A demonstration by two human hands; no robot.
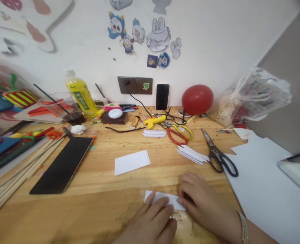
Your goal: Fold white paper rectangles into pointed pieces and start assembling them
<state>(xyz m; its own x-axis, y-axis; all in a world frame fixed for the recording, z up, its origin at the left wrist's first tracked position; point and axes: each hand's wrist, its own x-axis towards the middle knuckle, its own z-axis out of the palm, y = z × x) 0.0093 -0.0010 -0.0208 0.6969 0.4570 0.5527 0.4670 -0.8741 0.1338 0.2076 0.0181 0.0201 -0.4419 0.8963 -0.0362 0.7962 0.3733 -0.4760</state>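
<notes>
The left hand (156, 217) lies palm down, fingers extended and slightly parted, its fingertips resting on a white paper strip (174, 202) without gripping it. The right hand (203, 200) is half curled at the strip's right end, thumb on the paper; whether it pinches the edge, I cannot tell. A pale bracelet (243, 227) circles the right wrist.

The strip lies on the wooden desk (101, 210) at the near edge of view, beneath the left fingers. It is narrow, plain and matte white, slanting down slightly towards the right, with a straight upper edge and a pointed left corner; its lower edge is partly hidden by the fingers.

Just beyond lies a wider white paper piece (131, 162), with a second edge showing at its right side. Farther right, a bundle of narrow folded papers (192, 155) sits beside black-handled scissors (217, 157), near large white sheets (272, 183). Behind are another folded stack (154, 133), red-and-yellow-handled scissors (177, 135) and a yellow glue gun (154, 121).
</notes>
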